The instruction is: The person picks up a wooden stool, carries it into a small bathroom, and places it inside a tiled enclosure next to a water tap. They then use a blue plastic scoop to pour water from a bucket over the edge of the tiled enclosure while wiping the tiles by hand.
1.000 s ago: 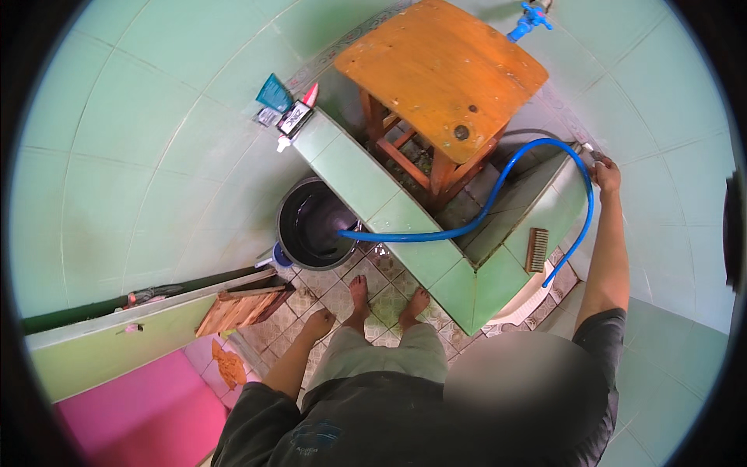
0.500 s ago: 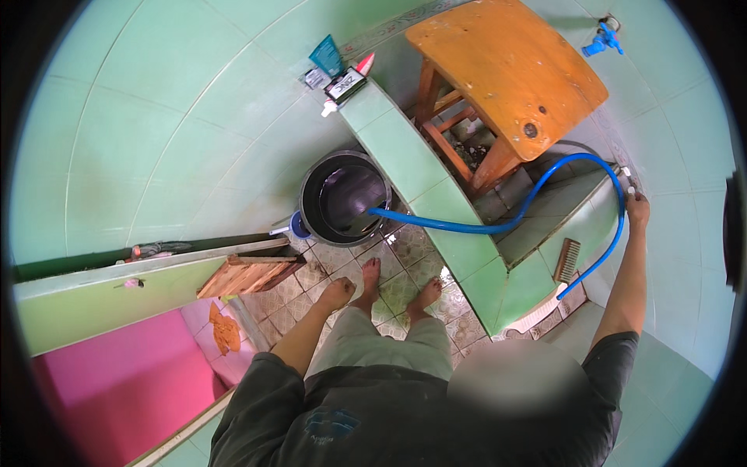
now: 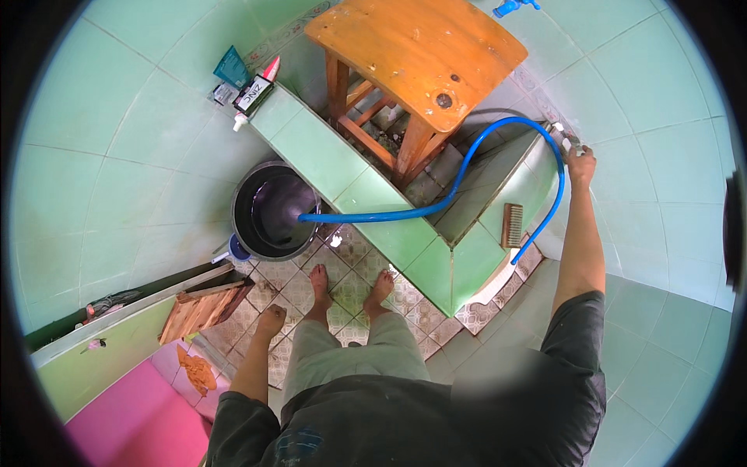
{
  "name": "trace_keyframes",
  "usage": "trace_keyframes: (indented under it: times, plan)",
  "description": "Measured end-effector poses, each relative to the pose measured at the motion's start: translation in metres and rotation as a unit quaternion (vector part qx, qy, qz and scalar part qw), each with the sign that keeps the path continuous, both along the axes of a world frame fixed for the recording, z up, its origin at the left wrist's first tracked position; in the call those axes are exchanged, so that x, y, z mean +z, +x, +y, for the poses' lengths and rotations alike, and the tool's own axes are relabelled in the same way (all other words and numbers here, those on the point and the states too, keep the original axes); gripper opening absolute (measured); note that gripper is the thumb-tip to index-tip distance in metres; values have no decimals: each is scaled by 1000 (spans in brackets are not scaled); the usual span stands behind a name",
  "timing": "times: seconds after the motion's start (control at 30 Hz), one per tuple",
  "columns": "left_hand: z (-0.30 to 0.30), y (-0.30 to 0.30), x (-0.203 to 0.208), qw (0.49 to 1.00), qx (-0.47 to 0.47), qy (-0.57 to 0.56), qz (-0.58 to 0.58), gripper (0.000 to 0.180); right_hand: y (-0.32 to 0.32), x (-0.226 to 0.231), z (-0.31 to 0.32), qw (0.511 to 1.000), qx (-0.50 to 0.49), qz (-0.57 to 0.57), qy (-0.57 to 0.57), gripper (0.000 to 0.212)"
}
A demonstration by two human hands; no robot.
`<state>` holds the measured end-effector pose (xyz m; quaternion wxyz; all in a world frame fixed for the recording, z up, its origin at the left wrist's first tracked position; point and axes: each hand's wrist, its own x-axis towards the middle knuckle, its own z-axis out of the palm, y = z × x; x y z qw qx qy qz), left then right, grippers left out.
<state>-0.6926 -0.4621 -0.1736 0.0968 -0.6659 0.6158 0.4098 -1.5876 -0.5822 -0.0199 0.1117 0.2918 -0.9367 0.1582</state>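
Observation:
My right hand (image 3: 580, 165) is stretched out to the wall on the right, its fingers closed round a small grey tap (image 3: 573, 146) that they partly cover. Beside it a blue hose (image 3: 443, 204) arches over the tiled ledge. One hose end hangs into a black bucket (image 3: 272, 251) on the floor, where dark water shows; the other comes down by the ledge's front corner. My left hand (image 3: 271, 320) hangs low beside my leg, fingers curled in, with nothing visible in it.
An orange wooden stool (image 3: 424, 62) stands behind the green tiled ledge (image 3: 311, 156). A brush (image 3: 511, 226) lies on the ledge's right part. Toiletries (image 3: 253, 93) sit at its far left end. A blue dipper (image 3: 238, 247) is beside the bucket; a wooden board (image 3: 204, 310) stands left.
The view has swung right, so the bucket, ledge and stool sit further left. My right hand stays by the wall, and more of the grey tap shows past its fingers.

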Motion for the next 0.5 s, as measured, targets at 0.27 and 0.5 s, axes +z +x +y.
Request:
trace_keyframes:
  times: [0.27, 0.5]
  plan:
    - [-43, 106, -55, 999, -1, -50, -3, 31, 214, 56, 66, 962, 127, -47, -238, 38]
    - [-124, 183, -121, 993, 56, -90, -46, 35, 479, 13, 151, 926, 235, -237, -177, 26]
